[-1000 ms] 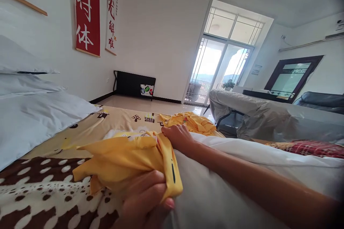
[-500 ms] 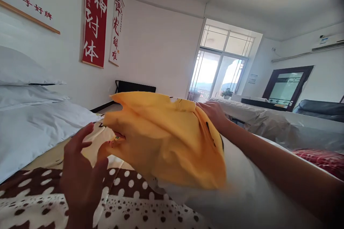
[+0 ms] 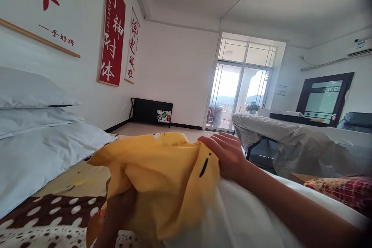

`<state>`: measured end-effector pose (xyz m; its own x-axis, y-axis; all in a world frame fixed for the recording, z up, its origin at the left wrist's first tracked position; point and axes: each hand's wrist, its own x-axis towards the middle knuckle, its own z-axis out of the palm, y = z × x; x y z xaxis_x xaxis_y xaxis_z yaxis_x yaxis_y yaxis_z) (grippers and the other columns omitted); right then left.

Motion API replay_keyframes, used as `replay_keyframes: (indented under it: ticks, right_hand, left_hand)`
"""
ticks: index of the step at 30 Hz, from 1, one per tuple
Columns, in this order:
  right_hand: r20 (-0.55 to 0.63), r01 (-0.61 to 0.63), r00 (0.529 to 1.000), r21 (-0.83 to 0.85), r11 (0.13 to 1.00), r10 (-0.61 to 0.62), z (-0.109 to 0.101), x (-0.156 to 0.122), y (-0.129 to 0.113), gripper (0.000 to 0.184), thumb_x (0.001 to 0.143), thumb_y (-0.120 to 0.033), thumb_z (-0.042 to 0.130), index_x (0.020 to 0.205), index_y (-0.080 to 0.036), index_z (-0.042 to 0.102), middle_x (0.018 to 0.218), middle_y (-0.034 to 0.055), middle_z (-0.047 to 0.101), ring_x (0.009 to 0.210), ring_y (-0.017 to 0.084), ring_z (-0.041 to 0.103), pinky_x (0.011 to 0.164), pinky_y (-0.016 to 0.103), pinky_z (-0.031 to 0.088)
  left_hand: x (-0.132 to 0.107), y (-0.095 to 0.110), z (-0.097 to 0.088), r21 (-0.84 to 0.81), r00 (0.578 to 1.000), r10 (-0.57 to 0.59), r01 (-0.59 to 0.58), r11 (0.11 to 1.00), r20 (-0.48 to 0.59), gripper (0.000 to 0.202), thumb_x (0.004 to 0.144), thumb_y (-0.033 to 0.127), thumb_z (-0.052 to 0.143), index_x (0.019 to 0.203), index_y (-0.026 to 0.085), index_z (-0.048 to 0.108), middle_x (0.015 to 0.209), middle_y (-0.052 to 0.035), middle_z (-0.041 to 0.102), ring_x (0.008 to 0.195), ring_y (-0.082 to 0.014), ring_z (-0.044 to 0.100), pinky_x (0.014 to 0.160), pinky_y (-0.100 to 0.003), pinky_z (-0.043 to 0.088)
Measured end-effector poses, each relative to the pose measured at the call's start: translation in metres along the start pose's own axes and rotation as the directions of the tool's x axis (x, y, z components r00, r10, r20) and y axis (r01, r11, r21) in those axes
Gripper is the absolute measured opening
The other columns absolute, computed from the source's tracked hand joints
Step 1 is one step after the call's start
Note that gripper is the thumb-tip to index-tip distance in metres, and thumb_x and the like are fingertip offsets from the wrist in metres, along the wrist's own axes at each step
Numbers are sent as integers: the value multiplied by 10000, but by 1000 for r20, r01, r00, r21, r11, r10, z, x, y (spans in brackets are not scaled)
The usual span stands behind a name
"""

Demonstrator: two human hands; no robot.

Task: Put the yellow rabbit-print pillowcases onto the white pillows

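A yellow pillowcase (image 3: 162, 166) with black printed marks is bunched up in front of me, above the bed. My right hand (image 3: 225, 151) grips its upper right edge, fingers curled over the cloth. Up under the left side of the fabric goes my left hand (image 3: 117, 209); its fingers are hidden by the folds. Below the yellow cloth bulges something white and soft, seemingly a pillow (image 3: 241, 209), blurred at its lower left. How far the pillow sits inside the case cannot be made out.
White pillows (image 3: 52, 143) are stacked on the left. A brown-and-cream dotted blanket (image 3: 43, 209) covers the bed. To the right are a red patterned cloth (image 3: 343, 190) and a plastic-covered table (image 3: 305, 143). A black folded panel (image 3: 145, 110) leans against the far wall.
My left hand has gone from open beside the pillowcase to under its left side. The pillowcase sits lower in view, and its right edge has shifted left. My right hand still grips it.
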<state>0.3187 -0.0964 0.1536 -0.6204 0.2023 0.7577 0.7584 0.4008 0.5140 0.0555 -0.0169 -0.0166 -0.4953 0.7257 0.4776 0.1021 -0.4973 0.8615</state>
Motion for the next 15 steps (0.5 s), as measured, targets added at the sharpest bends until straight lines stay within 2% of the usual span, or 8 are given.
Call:
replay_keyframes:
  ticks: [2, 3, 5, 7, 9, 10, 13, 15]
  right_hand:
    - [161, -180, 966, -153, 972, 204, 3, -10, 14, 248, 862, -278, 416, 870, -171, 640, 663, 36, 630, 615, 134, 537, 570, 260, 311]
    - [264, -253, 912, -243, 937, 315, 5, -16, 20, 218, 838, -272, 459, 909, -173, 639, 730, 51, 660, 670, 154, 573, 565, 263, 308]
    - [474, -336, 729, -379, 862, 493, 11, -29, 30, 219, 812, -295, 520, 970, -187, 628, 828, 71, 683, 735, 190, 612, 551, 265, 293]
    - [644, -378, 526, -409, 831, 556, 16, -37, 34, 211, 817, -346, 537, 948, -213, 634, 849, 72, 687, 741, 207, 626, 551, 265, 290]
    - [705, -412, 435, -398, 820, 561, 18, -36, 37, 179, 824, -342, 524, 875, -228, 652, 825, 63, 685, 716, 203, 624, 552, 267, 289]
    - [678, -416, 463, -403, 815, 571, 18, -32, 39, 165, 820, -300, 515, 860, -226, 658, 818, 63, 681, 713, 199, 617, 551, 268, 287]
    - [399, -353, 754, -425, 834, 522, 18, -15, 51, 248, 805, -155, 457, 943, -185, 660, 800, 86, 663, 731, 194, 582, 576, 279, 306]
    - [198, -325, 882, -402, 856, 427, 24, -8, 58, 289, 796, -129, 433, 981, -151, 655, 764, 94, 646, 744, 196, 559, 600, 283, 321]
  left_hand:
    - [5, 15, 4, -55, 991, -9, 1, 998, -134, 519, 570, 476, 722, 989, 184, 629, 1056, -125, 674, 1041, -327, 601, 849, -427, 520]
    - [9, 21, 7, -80, 983, -26, 12, 997, -183, 504, 580, 489, 721, 966, 172, 648, 1042, -124, 683, 1055, -329, 598, 871, -431, 513]
    - [18, 25, 13, -101, 976, -83, 63, 993, -200, 488, 583, 496, 726, 917, 144, 675, 993, -130, 703, 1047, -338, 604, 855, -430, 519]
    - [27, 18, 19, -88, 977, -150, 138, 987, -149, 479, 574, 489, 734, 873, 118, 689, 935, -139, 716, 1008, -348, 619, 798, -413, 531]
    - [33, 7, 23, -89, 978, -191, 183, 979, -82, 478, 584, 478, 737, 876, 103, 696, 919, -141, 720, 975, -342, 631, 741, -380, 534]
    - [34, 1, 25, -102, 978, -202, 196, 975, -53, 479, 591, 475, 737, 881, 95, 697, 909, -141, 721, 953, -336, 637, 708, -362, 534]
    - [36, -7, 27, -177, 972, -235, 230, 957, -8, 510, 632, 479, 727, 957, 87, 688, 921, -132, 716, 884, -290, 652, 657, -320, 528]
    - [37, -7, 27, -239, 966, -255, 238, 941, -40, 545, 643, 481, 725, 1028, 99, 669, 970, -125, 706, 850, -255, 654, 661, -310, 529]
